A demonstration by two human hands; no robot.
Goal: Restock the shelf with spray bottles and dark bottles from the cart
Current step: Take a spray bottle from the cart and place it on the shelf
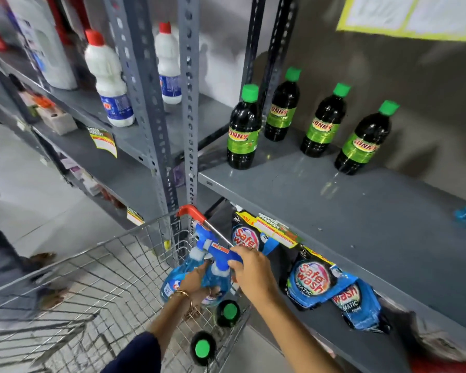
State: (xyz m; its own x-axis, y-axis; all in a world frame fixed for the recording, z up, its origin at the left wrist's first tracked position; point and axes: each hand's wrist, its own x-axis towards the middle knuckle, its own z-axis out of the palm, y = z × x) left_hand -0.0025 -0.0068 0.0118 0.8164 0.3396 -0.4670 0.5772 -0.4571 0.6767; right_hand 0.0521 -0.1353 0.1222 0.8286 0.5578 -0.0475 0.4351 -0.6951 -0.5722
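Both hands are down in the wire cart [97, 267] among blue spray bottles [172, 281]. My right hand [250, 270] grips the blue trigger head of one spray bottle [221, 253]. My left hand [197, 281] is wrapped around the clear blue body of a spray bottle just below it; whether this is the same bottle is unclear. Two dark bottles with green caps stand in the cart's near corner [228, 313] [203, 348]. On the grey shelf [334, 211] to the right, several dark green-capped bottles [244, 130] stand upright near the back.
Blue detergent pouches [312, 281] lie on the lower shelf beside the cart. White bottles with red caps [109, 79] stand on the left shelving unit. Perforated grey uprights [189, 103] divide the two units. Another person's feet [42, 259] are on the floor at left.
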